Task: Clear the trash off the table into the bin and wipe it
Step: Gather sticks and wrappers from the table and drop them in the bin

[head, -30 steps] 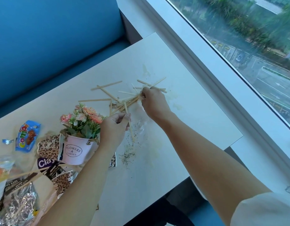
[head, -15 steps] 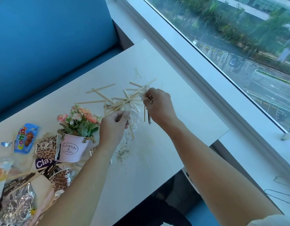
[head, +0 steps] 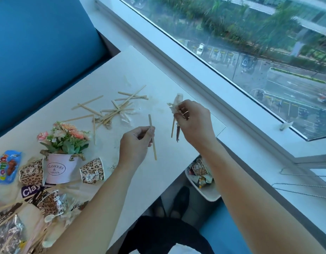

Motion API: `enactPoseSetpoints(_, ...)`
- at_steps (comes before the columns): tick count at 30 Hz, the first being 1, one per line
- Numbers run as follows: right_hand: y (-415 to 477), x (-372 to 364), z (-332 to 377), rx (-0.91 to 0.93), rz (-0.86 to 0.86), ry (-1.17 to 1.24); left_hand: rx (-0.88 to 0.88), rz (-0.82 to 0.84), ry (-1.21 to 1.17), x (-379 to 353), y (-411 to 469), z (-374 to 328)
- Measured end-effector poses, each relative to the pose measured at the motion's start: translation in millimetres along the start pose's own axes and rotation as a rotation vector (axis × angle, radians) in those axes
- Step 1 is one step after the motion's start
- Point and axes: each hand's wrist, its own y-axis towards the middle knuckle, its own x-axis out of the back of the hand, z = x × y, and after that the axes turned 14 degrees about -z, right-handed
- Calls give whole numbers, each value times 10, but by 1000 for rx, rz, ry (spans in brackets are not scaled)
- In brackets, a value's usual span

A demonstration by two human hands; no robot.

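Currently, head view, the only one.

The left hand point(head: 136, 143) is raised over the table point(head: 158, 180). Its thumb and fingers pinch one wooden stick point(head: 152, 138), which stands nearly upright and pokes out above and below the grip. The right hand point(head: 195, 123) is raised nearer the window side, with its fingertips closed on a crumpled paper scrap point(head: 176, 105). A pale stick point(head: 172, 129) and a dark stick point(head: 177, 133) hang down from the same pinch. I cannot tell how firmly those two are caught.

Trash remaining: a heap of loose sticks point(head: 114, 110) lies on the far middle of the table, beyond both hands, with smears around it. At near left a flower pot point(head: 60, 167) stands upright, and a leopard-print paper cup point(head: 92, 171) lies on its side just beside it. A sweet wrapper point(head: 7, 167) and foil wrappers point(head: 11, 231) lie further left. The bin point(head: 211, 196) sits below the table's right edge, already holding rubbish, and the right forearm partly hides it.

Judgement: clearing is partway done and wiping has not begun. No cloth is in sight.

Risks:
- The hanging pair could slip from the pinch on the way over and fall outside the bin.
- The bin's mouth looks partly tucked under the table edge, so a drop from table height could strike the rim or miss.
- On a reach back for the heap, the left forearm would pass close to the pot and cup, and a brush could tip the pot or set the cup rolling.
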Motion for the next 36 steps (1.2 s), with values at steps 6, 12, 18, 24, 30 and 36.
enactPoseSetpoints(6, -294, 529, -585, -68, -91, -49, -102, 128, 119, -495, -389, -54)
enactPoseSetpoints(12, -698, 960, -1149, -178, -114, -118, -168, 295, 238, -1039, -785, -3)
enactPoseSetpoints(18, -1114, 1084, -1698, -335, -34, -205, -251, 437, 395, -1523, -1137, 254)
enactPoseSetpoints(24, -1392, 914, -2142, -439, 82, -263, -251, 474, 573, -1836, -1207, 598)
enactPoseSetpoints(30, -1455, 687, -2441, -541, 169, -238, -217, 506, 663, -2058, -1136, 837)
enactPoseSetpoints(36, -1431, 686, -2522, -592, 268, -220, -176, 525, 677, -2040, -1129, 831)
